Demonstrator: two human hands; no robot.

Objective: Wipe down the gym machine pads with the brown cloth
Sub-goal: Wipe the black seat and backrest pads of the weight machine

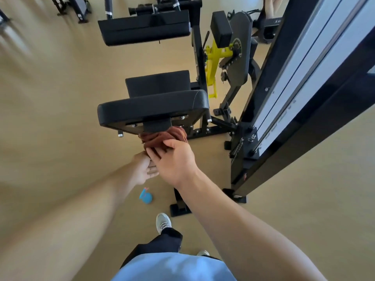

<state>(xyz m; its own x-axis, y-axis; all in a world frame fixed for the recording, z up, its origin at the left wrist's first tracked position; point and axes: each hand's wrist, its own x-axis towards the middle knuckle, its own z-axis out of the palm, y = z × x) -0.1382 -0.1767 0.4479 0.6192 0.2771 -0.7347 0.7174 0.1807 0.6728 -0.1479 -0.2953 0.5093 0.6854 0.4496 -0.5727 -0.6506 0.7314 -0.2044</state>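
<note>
Brown cloth point(162, 139) bunched up just beneath the near edge of a black padded seat point(153, 107), pressed against the metal underside plate where the support post meets it. Right hand point(174, 161) clasped over the lower part of the cloth, fingers point(155, 154) curled into the folds. Left hand point(145, 169) just beside and partly under the right, touching it; hard to tell from this angle whether gripping any fabric or only resting against the other hand. Both bare forearms reaching forward from the bottom corners of the view.

Beyond the seat, a second flat black pad point(158, 83) lower down, and farther off a long black pad point(145, 30) on another part of the frame. Yellow adjustment lever point(213, 59) and a grey cam wheel point(238, 47) to the right, next to a small upright black pad point(221, 29). Tall weight-stack tower point(304, 88) slanting along the right side.

Tan floor point(60, 98) all around. Small blue object point(145, 196) lying on the floor below the hands. Light grey shoe point(163, 222), dark trouser leg and pale blue shirt at the bottom.
</note>
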